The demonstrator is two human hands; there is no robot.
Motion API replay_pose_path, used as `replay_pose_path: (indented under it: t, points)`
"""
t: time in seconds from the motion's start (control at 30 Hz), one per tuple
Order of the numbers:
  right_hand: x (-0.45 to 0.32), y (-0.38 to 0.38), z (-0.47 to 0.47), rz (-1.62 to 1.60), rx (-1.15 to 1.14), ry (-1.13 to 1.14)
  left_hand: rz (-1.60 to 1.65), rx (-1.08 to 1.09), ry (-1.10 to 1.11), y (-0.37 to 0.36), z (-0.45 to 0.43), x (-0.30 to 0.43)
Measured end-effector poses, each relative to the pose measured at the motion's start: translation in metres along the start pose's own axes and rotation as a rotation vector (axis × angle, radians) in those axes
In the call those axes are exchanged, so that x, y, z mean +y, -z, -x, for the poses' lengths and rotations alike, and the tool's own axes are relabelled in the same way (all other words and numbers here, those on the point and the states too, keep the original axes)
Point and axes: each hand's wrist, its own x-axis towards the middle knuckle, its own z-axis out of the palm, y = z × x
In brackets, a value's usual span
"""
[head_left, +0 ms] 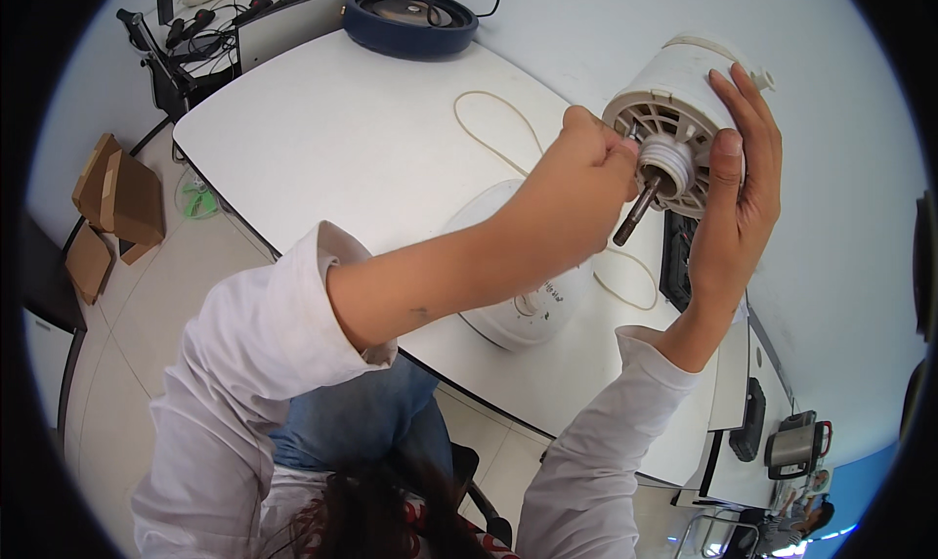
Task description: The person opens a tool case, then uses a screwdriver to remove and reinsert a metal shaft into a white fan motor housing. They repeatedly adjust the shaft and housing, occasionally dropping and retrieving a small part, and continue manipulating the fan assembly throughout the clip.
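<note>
A white plastic fan motor housing [678, 93] is tilted with its slotted front facing me. From the threaded collar at its centre sticks a dark metal shaft [637, 211]. My right hand [744, 148] steadies the housing from the right, thumb near the front rim and fingers along the side. My left hand [597, 170] is closed at the front grille left of the collar, pinching a small part; a bit of metal shows beyond the fingertips, and what it is I cannot tell. Below, a round white fan base [524, 306] with a knob stands on the table, partly behind my left forearm.
A pale cord [498, 96] loops over the white table [330, 134]. A round dark-blue appliance [410, 27] with a black cable sits at the far edge. Behind my right wrist lies a black case [678, 258]. Cardboard boxes [135, 192] stand on the floor; a person is far off at lower right.
</note>
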Motion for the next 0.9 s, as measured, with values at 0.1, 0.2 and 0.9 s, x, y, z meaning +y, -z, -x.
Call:
replay_pose_path:
  t: [0.1, 0.2, 0.9]
  points:
    - [0.001, -0.001, 0.0, -0.007, 0.0, 0.001, 0.034, -0.012, -0.01, 0.005, -0.001, 0.001]
    - [0.0, -0.002, 0.001, -0.016, 0.013, -0.016, 0.05, 0.005, 0.012, 0.004, 0.002, 0.007]
    - [-0.002, -0.002, 0.004, -0.015, -0.005, -0.081, -0.647, 0.112, -0.42, 0.015, 0.005, 0.004]
